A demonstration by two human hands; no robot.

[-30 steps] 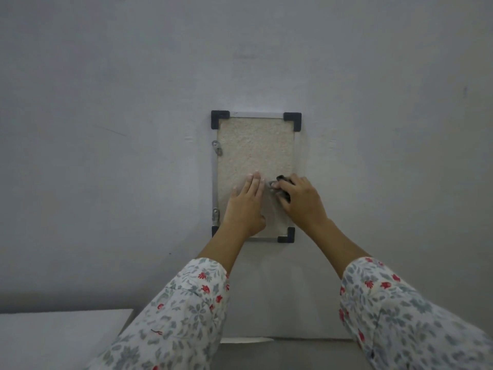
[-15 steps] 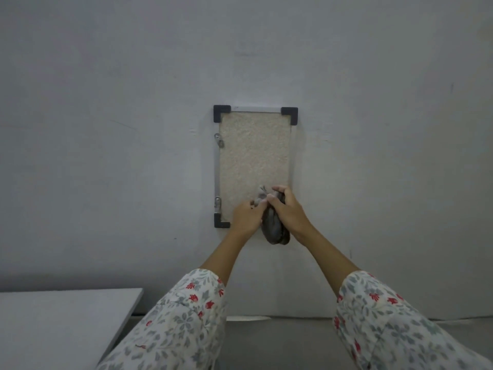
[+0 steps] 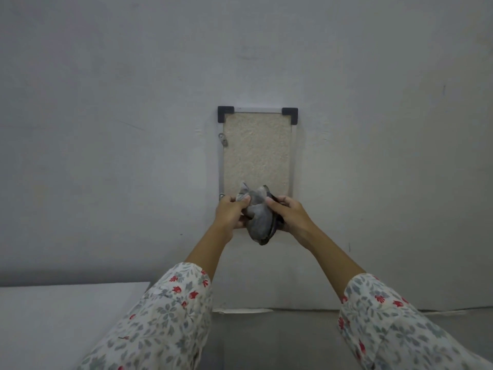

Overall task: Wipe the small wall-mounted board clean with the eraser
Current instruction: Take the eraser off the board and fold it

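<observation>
Grey wall (image 3: 106,129), white tabletop (image 3: 53,321)

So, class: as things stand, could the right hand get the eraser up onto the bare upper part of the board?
Probably yes. The right hand and left hand both grip the eraser at the board's lower edge; nothing covers the surface above.

Lighting: dim, flat and cool; you get no visible lamp and no glare. Wall (image 3: 106,129): grey, darkening toward the top corners and right edge. Shadows: soft only, one faint band right of the board (image 3: 256,153), another along the wall's foot. Focus: your centre is fairly sharp; sleeves (image 3: 160,324) at the bottom edge look softer. Distortion: wide-angle stretch at the lower corners. Grain: mild noise throughout.
</observation>
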